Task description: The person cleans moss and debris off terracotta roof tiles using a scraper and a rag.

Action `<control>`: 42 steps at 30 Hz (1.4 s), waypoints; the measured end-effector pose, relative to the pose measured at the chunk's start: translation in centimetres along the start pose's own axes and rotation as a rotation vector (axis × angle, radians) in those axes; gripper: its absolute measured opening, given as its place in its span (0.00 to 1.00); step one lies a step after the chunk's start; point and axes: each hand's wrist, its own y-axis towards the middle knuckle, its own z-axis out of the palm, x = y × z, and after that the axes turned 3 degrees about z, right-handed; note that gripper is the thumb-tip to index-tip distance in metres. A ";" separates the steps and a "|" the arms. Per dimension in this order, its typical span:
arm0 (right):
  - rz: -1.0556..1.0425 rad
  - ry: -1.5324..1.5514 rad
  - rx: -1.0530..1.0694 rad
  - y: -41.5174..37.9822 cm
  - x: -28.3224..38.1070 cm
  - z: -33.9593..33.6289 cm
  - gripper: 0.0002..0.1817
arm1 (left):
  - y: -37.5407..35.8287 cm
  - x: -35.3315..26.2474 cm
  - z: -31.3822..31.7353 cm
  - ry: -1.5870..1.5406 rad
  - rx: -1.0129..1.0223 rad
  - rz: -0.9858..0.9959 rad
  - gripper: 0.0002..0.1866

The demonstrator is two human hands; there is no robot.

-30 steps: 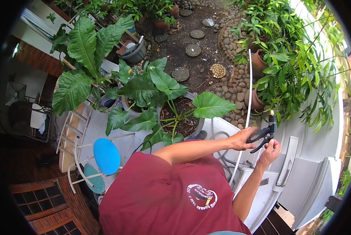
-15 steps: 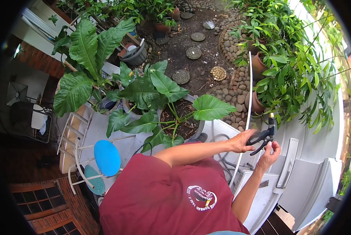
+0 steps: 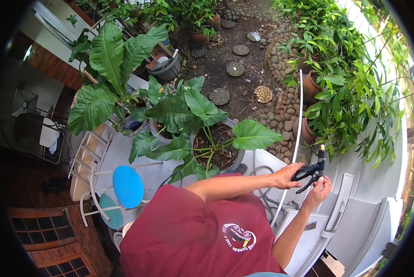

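A black hose spray gun (image 3: 321, 162) with a brass-coloured nozzle tip is held upright in front of me on the right. My left hand (image 3: 286, 176) is closed on its handle side, fingers partly hidden behind it. The fingers of my right hand (image 3: 318, 191) are pinched together at the gun's lower end; a small pale bit shows at the fingertips, too small to name. Below my left forearm lies a coiled grey hose (image 3: 263, 193). A long thin white pole or pipe (image 3: 297, 124) slants past just behind my left hand.
A white appliance-like unit (image 3: 304, 247) stands at lower right. Leafy plants in clay pots (image 3: 307, 132) line the white wall. Ahead, a large-leaved plant grows from a round pot (image 3: 239, 159). To the left are a blue-seated chair (image 3: 128, 186) and a ladder (image 3: 89, 157).
My view has shifted slightly, so the surroundings sit a little lower and further right. Both hands keep their hold on the spray gun, with little visible change in grip.
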 end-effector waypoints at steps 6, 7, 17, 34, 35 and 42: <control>-0.016 0.085 -0.008 -0.2 -0.9 0.5 0.08 | 0.2 0.0 -0.3 0.007 -0.009 0.016 0.43; 0.005 0.058 -0.002 -0.3 -0.3 0.5 0.07 | 0.1 0.0 -0.3 0.004 -0.005 0.010 0.43; -0.074 0.043 -0.031 -0.2 -0.6 1.0 0.07 | -0.1 0.0 -0.6 0.000 -0.020 -0.009 0.43; -0.130 -0.112 0.037 -0.4 -0.1 1.0 0.09 | -0.5 0.2 -0.5 -0.001 -0.037 0.011 0.42; -0.101 -0.094 0.047 -0.4 -0.1 1.1 0.09 | -0.5 0.2 -0.6 -0.021 -0.010 -0.020 0.42; 0.010 0.008 0.058 -1.0 0.8 2.2 0.11 | -0.8 -0.1 -1.4 -0.017 -0.046 -0.010 0.41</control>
